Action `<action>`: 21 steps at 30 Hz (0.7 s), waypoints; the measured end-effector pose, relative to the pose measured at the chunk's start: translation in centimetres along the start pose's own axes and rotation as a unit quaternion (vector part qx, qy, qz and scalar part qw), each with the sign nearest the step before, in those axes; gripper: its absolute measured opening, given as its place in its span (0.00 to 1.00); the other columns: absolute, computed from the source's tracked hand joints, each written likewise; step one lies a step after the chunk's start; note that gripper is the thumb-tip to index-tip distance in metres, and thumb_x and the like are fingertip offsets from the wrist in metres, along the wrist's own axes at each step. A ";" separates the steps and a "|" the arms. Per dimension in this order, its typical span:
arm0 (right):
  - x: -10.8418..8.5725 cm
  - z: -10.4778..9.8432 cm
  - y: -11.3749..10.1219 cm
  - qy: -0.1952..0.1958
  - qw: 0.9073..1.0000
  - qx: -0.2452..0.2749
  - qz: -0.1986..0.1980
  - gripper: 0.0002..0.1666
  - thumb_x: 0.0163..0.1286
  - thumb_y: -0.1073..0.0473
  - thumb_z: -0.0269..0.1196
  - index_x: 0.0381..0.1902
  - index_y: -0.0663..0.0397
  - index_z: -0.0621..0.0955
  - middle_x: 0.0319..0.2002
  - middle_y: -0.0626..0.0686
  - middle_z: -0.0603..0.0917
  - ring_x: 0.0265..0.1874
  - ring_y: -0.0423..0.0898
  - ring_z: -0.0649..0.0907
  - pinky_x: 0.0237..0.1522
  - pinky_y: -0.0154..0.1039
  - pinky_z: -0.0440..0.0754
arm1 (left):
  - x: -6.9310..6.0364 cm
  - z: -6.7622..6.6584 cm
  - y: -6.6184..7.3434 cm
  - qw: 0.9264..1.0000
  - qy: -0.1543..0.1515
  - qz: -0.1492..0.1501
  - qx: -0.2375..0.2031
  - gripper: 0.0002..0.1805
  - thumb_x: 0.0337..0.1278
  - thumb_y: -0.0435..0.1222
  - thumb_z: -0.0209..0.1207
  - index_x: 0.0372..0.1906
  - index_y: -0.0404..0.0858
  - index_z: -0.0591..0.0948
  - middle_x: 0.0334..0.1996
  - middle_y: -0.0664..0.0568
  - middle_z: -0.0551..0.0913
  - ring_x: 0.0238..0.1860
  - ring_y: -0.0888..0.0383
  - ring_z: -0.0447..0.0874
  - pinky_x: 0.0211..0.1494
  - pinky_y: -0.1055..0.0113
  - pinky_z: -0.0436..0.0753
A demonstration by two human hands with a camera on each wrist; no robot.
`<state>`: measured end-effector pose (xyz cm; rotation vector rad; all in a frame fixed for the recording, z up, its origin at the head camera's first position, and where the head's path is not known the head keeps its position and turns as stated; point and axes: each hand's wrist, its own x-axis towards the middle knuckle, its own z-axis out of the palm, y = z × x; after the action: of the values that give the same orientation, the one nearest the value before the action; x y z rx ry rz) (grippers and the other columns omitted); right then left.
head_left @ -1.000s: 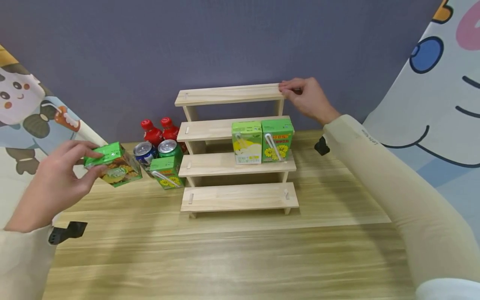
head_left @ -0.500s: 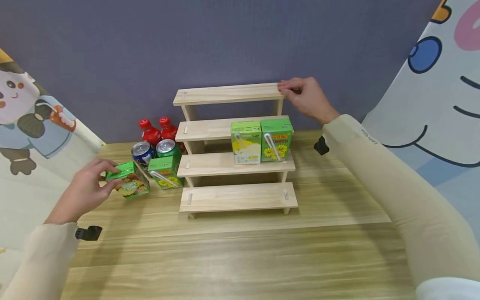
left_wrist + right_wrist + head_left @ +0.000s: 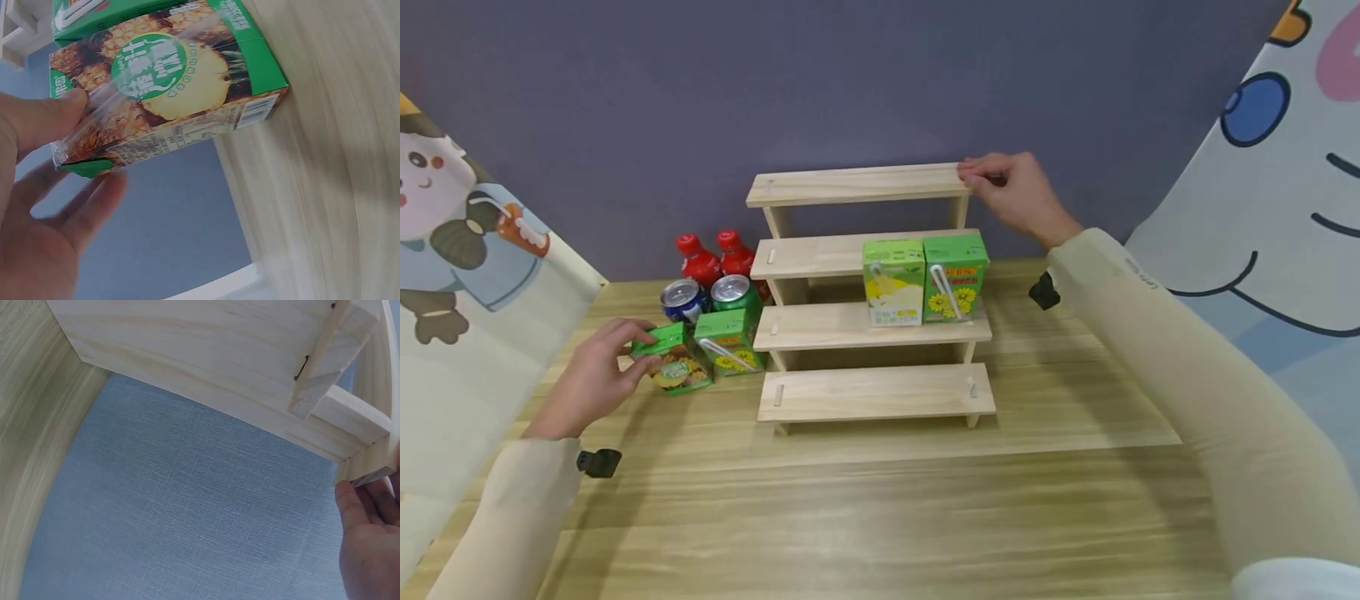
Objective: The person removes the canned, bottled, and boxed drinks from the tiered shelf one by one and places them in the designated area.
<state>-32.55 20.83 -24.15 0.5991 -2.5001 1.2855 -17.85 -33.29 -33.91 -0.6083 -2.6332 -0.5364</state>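
Note:
My left hand (image 3: 598, 375) grips the top of a green pineapple juice box (image 3: 172, 75), thumb on one side and fingers on the other. The box is down at the table, close beside a green drink carton with yellow flowers (image 3: 728, 342). At the right end of the top board of a stepped wooden shelf (image 3: 850, 185), my right hand (image 3: 1018, 196) pinches the board's corner between thumb and fingers. In the right wrist view the thumb lies under the shelf corner (image 3: 369, 464). A pear juice box (image 3: 893, 283) and a flower drink carton (image 3: 955, 279) stand side by side on the shelf's second step from the bottom.
Behind the left-hand cartons stand a blue can (image 3: 683, 300), a green can (image 3: 734, 293) and two red-capped bottles (image 3: 700, 262). A grey-blue wall (image 3: 850, 83) rises right behind the shelf. Printed cartoon panels (image 3: 1285, 183) flank the wooden table (image 3: 880, 517).
My left hand has carried the pineapple juice box rightward and down to the table, up beside the flower drink carton. The right hand keeps its place on the shelf.

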 end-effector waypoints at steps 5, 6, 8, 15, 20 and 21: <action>0.0 -0.1 0.1 -0.002 1.000 0.003 -0.002 0.14 0.70 0.61 0.58 0.48 0.63 0.83 0.56 0.57 0.78 0.60 0.45 0.73 0.51 0.36 0.75 | 0.5 0.3 0.1 1.000 0.015 0.013 0.002 0.16 0.38 0.21 0.70 0.35 0.32 0.79 0.45 0.38 0.79 0.42 0.42 0.71 0.42 0.53 0.64; -0.1 -0.1 0.1 -0.001 1.000 0.000 -0.004 0.14 0.70 0.60 0.58 0.47 0.63 0.83 0.55 0.57 0.78 0.59 0.45 0.73 0.51 0.36 0.75 | 0.6 0.4 0.2 1.000 0.015 0.011 0.003 0.16 0.38 0.21 0.70 0.36 0.32 0.79 0.45 0.38 0.79 0.43 0.41 0.71 0.41 0.53 0.65; -0.2 -0.1 0.0 0.000 1.000 -0.003 -0.004 0.15 0.69 0.59 0.58 0.47 0.62 0.83 0.55 0.56 0.79 0.59 0.43 0.74 0.51 0.35 0.76 | 0.8 0.5 0.2 1.000 0.019 0.006 0.005 0.15 0.39 0.20 0.69 0.36 0.31 0.79 0.46 0.37 0.77 0.43 0.42 0.72 0.40 0.54 0.66; -0.3 -0.2 -0.4 0.000 1.000 -0.008 -0.002 0.16 0.69 0.57 0.58 0.48 0.61 0.83 0.55 0.54 0.79 0.58 0.41 0.74 0.51 0.35 0.75 | 1.4 1.1 0.1 0.999 0.044 0.030 0.004 0.17 0.36 0.18 0.69 0.35 0.30 0.77 0.43 0.38 0.73 0.39 0.46 0.73 0.38 0.64 0.66; -0.3 -0.2 -0.2 -0.007 1.000 -0.011 0.007 0.17 0.70 0.56 0.57 0.50 0.60 0.83 0.56 0.52 0.78 0.58 0.39 0.73 0.52 0.35 0.75 | 1.6 1.2 0.3 0.999 0.037 0.023 -0.006 0.17 0.37 0.18 0.68 0.36 0.31 0.77 0.44 0.38 0.73 0.40 0.46 0.73 0.40 0.61 0.67; -0.3 -0.2 -0.2 -0.007 1.000 -0.012 0.009 0.17 0.70 0.56 0.57 0.50 0.60 0.82 0.56 0.52 0.78 0.58 0.39 0.73 0.52 0.35 0.75 | 1.6 1.2 0.3 0.999 0.032 0.014 -0.010 0.16 0.38 0.18 0.68 0.36 0.31 0.78 0.44 0.38 0.73 0.41 0.45 0.72 0.41 0.59 0.68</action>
<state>-32.21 20.98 -23.98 0.5838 -2.5342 1.2607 -19.36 -31.97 -34.11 -0.6228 -2.5595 -0.5643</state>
